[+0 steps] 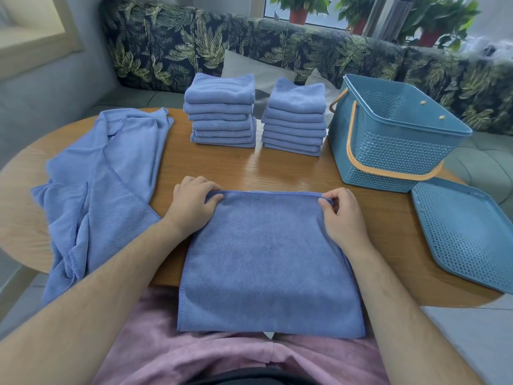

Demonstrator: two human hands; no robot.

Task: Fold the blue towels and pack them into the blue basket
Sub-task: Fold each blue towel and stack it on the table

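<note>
Across the near edge of the desk (277, 168) lies one half-folded towel (266, 259); left hand (191, 201) and right hand (340, 215) each hold a far corner in a pinching grip; its overhanging near end could drag it off or skew the fold; two stacks, left stack (222, 115) and right stack (295, 120), roughly seven each; one loose heap (105, 190); one basket (388, 145); one lid (466, 234).

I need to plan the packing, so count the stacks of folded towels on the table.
2. The left stack stands at the far edge of the table; the right stack stands beside it, next to the blue basket. None seems hidden.
</note>
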